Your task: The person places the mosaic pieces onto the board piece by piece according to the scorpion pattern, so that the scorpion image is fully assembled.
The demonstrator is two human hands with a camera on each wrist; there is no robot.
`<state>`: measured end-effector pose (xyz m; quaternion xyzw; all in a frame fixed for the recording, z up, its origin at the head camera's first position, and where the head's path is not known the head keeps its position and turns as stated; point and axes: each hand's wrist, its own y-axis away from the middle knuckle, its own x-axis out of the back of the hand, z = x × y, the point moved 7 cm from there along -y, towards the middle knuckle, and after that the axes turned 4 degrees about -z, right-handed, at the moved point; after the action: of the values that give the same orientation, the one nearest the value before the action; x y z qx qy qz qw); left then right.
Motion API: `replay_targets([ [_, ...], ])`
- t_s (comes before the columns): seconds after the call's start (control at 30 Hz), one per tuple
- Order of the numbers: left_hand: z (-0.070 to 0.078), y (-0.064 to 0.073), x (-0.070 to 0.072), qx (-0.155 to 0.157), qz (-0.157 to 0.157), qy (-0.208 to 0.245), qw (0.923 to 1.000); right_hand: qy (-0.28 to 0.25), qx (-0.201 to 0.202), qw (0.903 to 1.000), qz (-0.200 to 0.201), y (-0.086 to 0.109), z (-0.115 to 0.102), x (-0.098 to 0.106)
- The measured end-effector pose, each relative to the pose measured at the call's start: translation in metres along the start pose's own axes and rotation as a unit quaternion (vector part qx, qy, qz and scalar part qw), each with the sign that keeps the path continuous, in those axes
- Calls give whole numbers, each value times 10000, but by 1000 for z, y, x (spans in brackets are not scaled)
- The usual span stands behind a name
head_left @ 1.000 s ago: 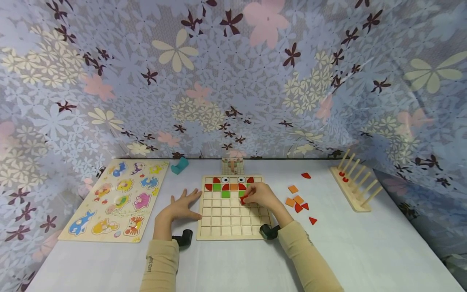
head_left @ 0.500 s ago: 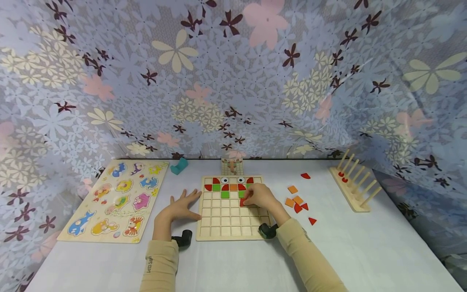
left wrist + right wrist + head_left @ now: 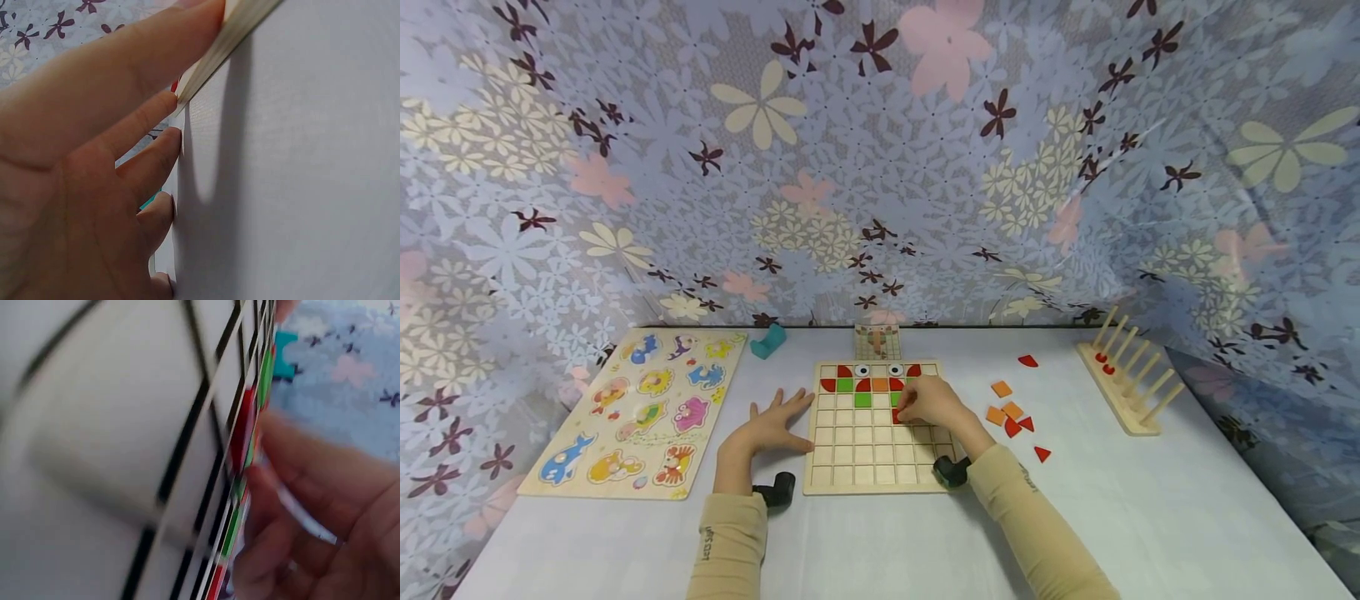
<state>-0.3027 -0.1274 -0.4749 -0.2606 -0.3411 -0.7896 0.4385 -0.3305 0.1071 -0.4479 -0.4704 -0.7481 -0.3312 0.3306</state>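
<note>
A wooden grid board (image 3: 854, 475) lies flat in the middle of the table, its upper rows holding red, green, orange and eye-patterned tiles. The fingertips of my right hand (image 3: 936, 402) pinch a red tile (image 3: 897, 416) at a cell just below a green tile. In the right wrist view the red tile (image 3: 242, 431) leans at the grid lines, its far edge behind the fingers. My left hand (image 3: 769, 428) lies spread on the table, thumb and index finger at the board's left edge. The left wrist view shows the thumb (image 3: 125, 81) against the wooden edge.
Loose orange tiles (image 3: 1002, 389) and red pieces (image 3: 1042, 454) lie right of the board. Behind it stands a small pattern card (image 3: 877, 342). An animal puzzle (image 3: 647, 433) is at left, a teal block (image 3: 768, 342) at back, and a peg rack (image 3: 1120, 396) at right.
The red tile was tilted in the right fingers a second ago and now sits flatter over its cell. My right hand has shifted very slightly; my left hand stays put.
</note>
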Motion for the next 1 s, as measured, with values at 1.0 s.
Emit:
replay_targets([
  [1.0, 2, 2, 2, -29, 20, 23, 10000, -2138, -532, 9682, 1188, 24, 121, 81],
])
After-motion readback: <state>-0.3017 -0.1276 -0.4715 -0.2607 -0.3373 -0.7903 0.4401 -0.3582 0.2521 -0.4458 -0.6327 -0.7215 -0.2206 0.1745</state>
